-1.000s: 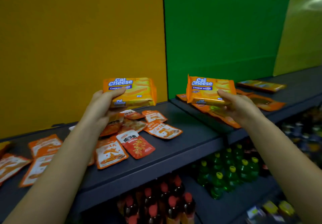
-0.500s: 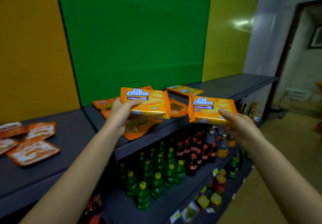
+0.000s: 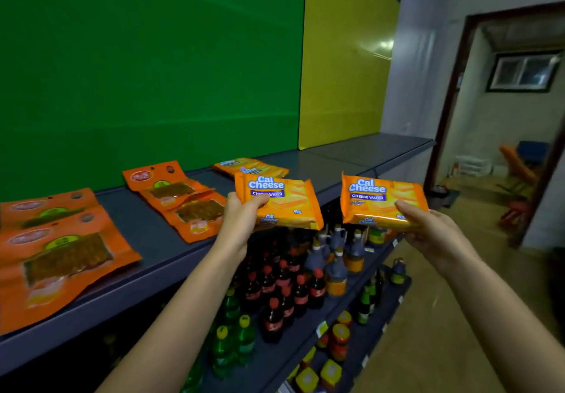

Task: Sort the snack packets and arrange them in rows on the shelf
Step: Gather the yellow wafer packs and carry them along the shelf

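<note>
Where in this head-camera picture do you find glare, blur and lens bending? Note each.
Head view: glare on the yellow panel; the orange packets at far left are smeared; the door frame leans from the wide lens; print on the left wafer pack and right wafer pack reads sharp.

Left hand (image 3: 241, 222), right hand (image 3: 437, 234), seemingly bare

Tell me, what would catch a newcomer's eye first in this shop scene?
Most striking are two glossy orange Cal Cheese wafer packets held up side by side, the left packet gripped by the left hand and the right packet by the right hand. Behind them stands a bright green wall panel, and flat orange snack pouches lie on the dark grey shelf at left.
</note>
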